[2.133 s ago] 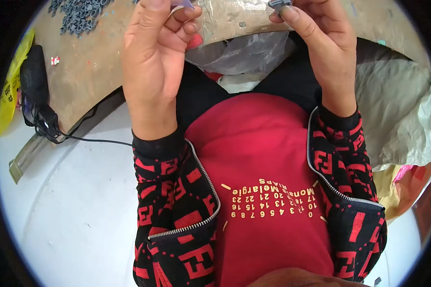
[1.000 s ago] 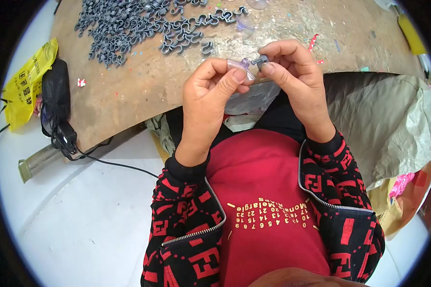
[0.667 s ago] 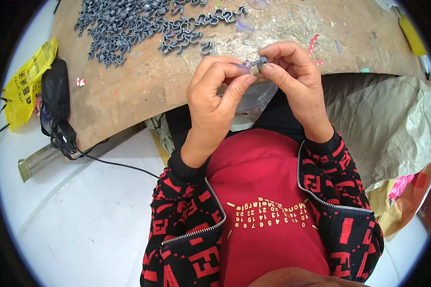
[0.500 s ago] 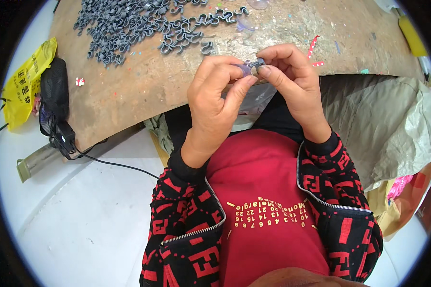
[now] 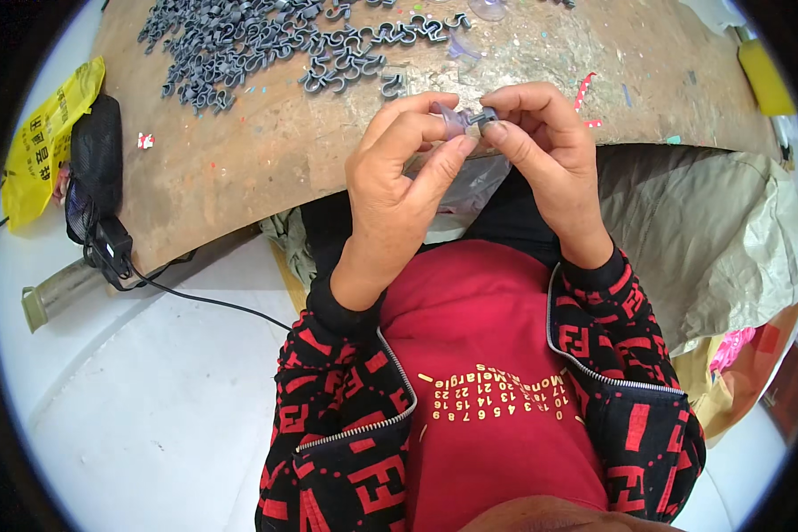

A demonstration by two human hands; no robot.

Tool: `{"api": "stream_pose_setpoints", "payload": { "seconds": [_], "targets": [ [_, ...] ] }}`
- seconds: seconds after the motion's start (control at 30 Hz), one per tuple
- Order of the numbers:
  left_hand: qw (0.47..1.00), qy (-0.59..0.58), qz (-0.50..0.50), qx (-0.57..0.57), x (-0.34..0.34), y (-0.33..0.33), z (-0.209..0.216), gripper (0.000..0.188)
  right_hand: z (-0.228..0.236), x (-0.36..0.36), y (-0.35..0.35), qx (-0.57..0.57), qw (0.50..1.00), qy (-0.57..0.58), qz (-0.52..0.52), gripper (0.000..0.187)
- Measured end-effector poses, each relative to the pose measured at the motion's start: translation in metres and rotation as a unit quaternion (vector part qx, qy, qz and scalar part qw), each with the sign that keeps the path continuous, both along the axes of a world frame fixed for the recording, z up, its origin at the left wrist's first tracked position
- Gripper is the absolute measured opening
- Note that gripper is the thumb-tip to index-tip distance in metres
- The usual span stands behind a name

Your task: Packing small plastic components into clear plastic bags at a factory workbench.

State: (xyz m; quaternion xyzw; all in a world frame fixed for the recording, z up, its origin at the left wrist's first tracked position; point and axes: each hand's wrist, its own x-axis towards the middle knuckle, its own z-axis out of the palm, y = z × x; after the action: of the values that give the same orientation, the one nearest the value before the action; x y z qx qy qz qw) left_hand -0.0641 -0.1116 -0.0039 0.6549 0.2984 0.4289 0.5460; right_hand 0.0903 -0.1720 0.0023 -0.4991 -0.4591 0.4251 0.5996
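Note:
Between thumb and fingers, my left hand pinches a clear, purplish suction cup. My right hand grips a small grey plastic clip, mostly covered by the fingertips. A short grey stem of the clip points left and meets the neck of the suction cup; how deeply they are joined I cannot tell. Both hands are held just over the near edge of the wooden table. Past them lies a big pile of grey plastic clips, with a few looser ones at its right end.
Other clear suction cups lie beyond my hands. Red dotted scraps are on the right of the table. A yellow bag, a black mesh pouch and a cable are at the left; a grey sack hangs at the right.
The suction cup and the grey clip's stem are now more exposed between my fingers, in line with each other. Both hands stay in nearly the same place, and the view has shifted slightly.

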Motion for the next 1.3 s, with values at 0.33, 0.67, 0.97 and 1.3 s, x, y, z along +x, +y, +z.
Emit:
{"api": "stream_pose_setpoints", "payload": {
  "seconds": [0.33, 0.67, 0.97, 1.3],
  "targets": [
    [0.98, -0.087, -0.066, -0.163, 0.003, -0.003, -0.007, 0.011, -0.003, -0.005, 0.002, 0.015, 0.999, -0.03, -0.011, 0.02],
    [0.955, -0.126, -0.066, -0.259, 0.002, -0.003, -0.002, 0.01, -0.002, 0.002, 0.002, 0.058, 0.976, -0.207, -0.021, 0.021],
    [0.977, -0.115, -0.035, -0.177, -0.001, -0.005, -0.001, 0.007, 0.001, 0.001, 0.0, -0.02, 0.993, 0.114, 0.008, 0.021],
    [0.998, 0.001, 0.035, 0.05, 0.0, -0.005, -0.004, 0.01, 0.0, -0.006, 0.001, 0.026, 0.989, -0.144, -0.033, 0.019]
  ]
}}
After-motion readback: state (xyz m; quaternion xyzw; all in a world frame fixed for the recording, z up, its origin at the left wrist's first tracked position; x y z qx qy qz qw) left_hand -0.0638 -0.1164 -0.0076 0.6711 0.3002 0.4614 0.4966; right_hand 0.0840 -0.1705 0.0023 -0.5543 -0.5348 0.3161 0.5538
